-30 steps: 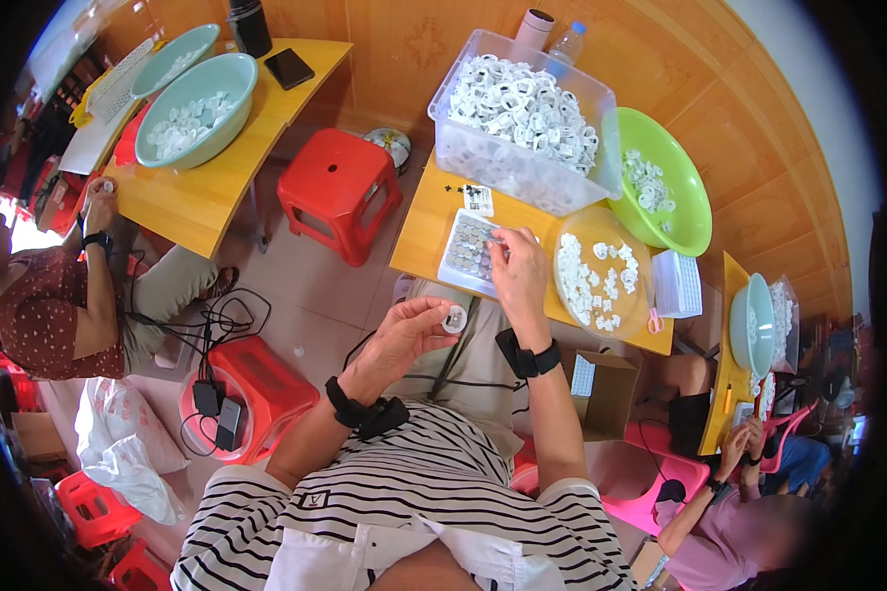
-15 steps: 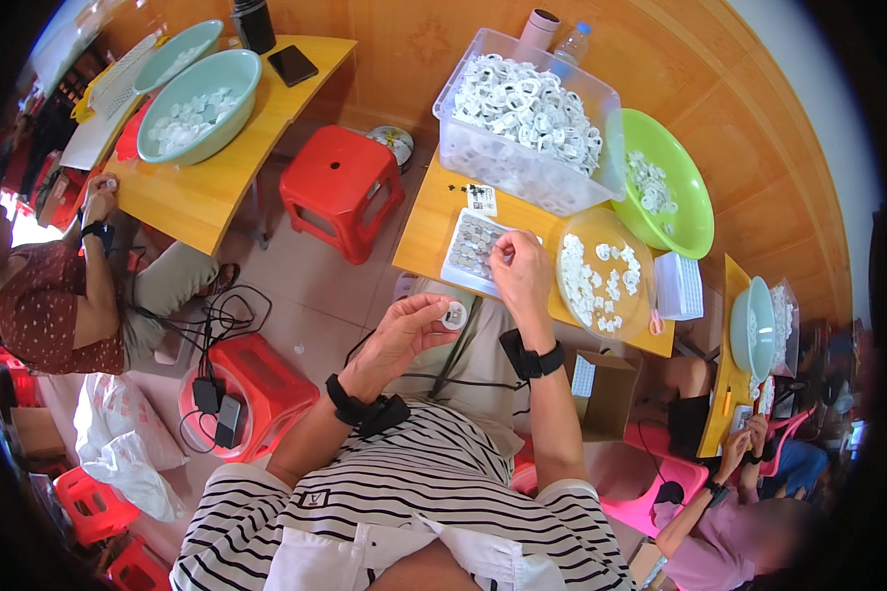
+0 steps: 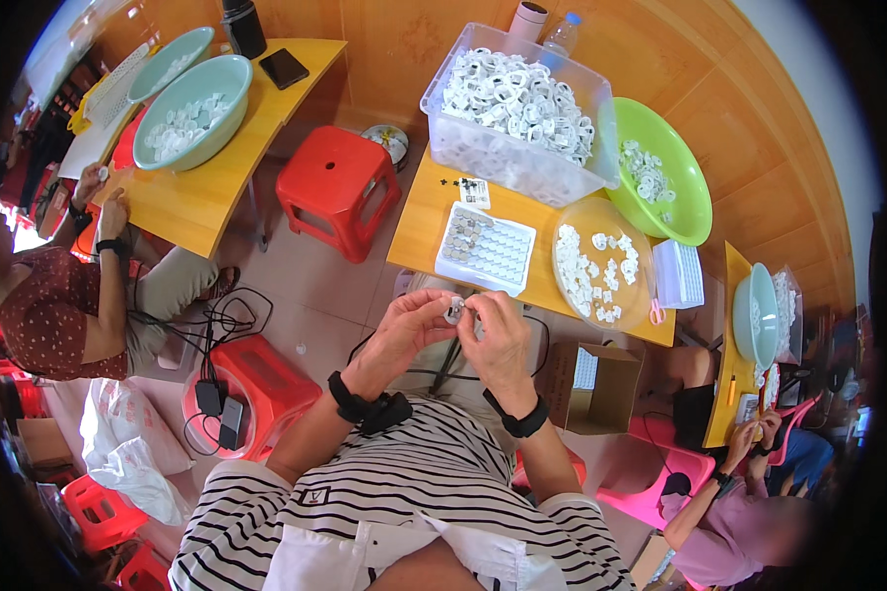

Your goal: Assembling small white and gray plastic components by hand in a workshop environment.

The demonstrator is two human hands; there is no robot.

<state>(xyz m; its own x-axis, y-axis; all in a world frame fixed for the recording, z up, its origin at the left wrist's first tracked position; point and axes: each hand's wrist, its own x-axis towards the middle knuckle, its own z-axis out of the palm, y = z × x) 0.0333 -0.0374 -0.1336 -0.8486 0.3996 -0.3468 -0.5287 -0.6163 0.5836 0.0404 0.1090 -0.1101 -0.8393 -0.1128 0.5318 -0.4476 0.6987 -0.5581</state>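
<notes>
The small white part point(image 3: 453, 311) sits between the two hands, pinched at the fingertips just in front of the person's chest and a little short of the near edge of the yellow table point(image 3: 419, 231). The left hand point(image 3: 411, 323) closes on it from the left and the right hand point(image 3: 498, 333) from the right, so both are equally near and the part lies in the middle of the shared grip (its own long axis is too small to make out). Straight beyond the part, on the table, lies a white tray point(image 3: 485, 248) with rows of pockets; to the right of the tray stands a clear round bowl point(image 3: 601, 261) of loose white parts, and behind the tray a clear plastic tub point(image 3: 517, 108) heaped with the same. A green basin point(image 3: 665, 182) stands right of the tub. Left of the table is a red stool point(image 3: 337, 187) on a tiled floor, and farther left a second yellow table point(image 3: 202, 192) carries a pale green basin point(image 3: 192, 108), where another person point(image 3: 64, 305) sits working.
</notes>
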